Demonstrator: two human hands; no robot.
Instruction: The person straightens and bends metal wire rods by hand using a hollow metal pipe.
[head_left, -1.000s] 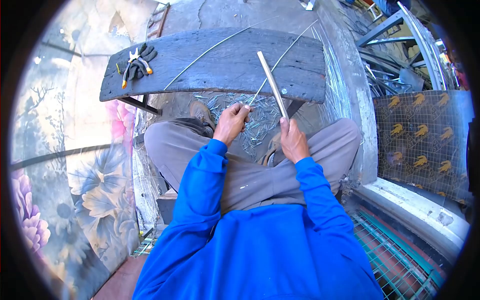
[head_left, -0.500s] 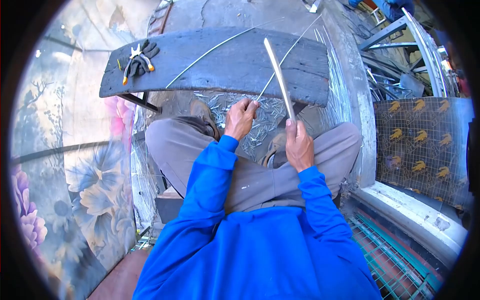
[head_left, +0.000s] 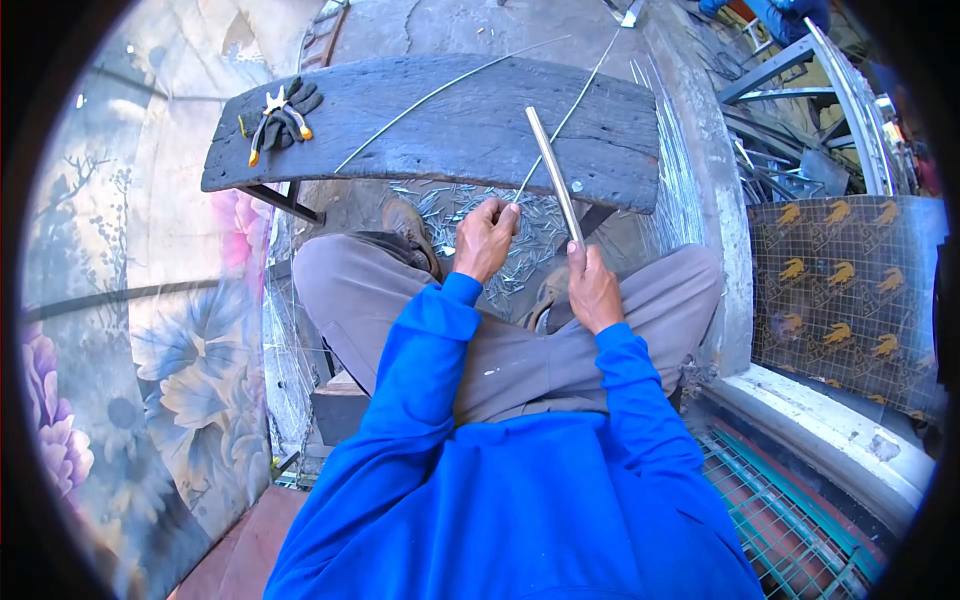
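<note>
My left hand (head_left: 484,238) is closed on the near end of a thin metal rod (head_left: 566,115), which slants up across the dark wooden bench (head_left: 450,110) to beyond its far edge. My right hand (head_left: 595,287) is wrapped round the lower end of a straight, shiny metal tube (head_left: 553,170). The tube leans up and to the left, its upper part over the bench and crossing the rod in view. A second, slightly curved thin rod (head_left: 430,100) lies on the bench top.
Pliers (head_left: 275,118) with orange-tipped handles rest on a dark glove (head_left: 303,97) at the bench's left. Many short cut metal pieces (head_left: 510,260) litter the floor under the bench. Long thin rods (head_left: 683,190) lie at right. A steel frame (head_left: 850,90) stands at the upper right.
The tube in my right hand has tipped lower, its top end moving down toward the bench. My left hand has stayed nearly in place, still holding the rod.
</note>
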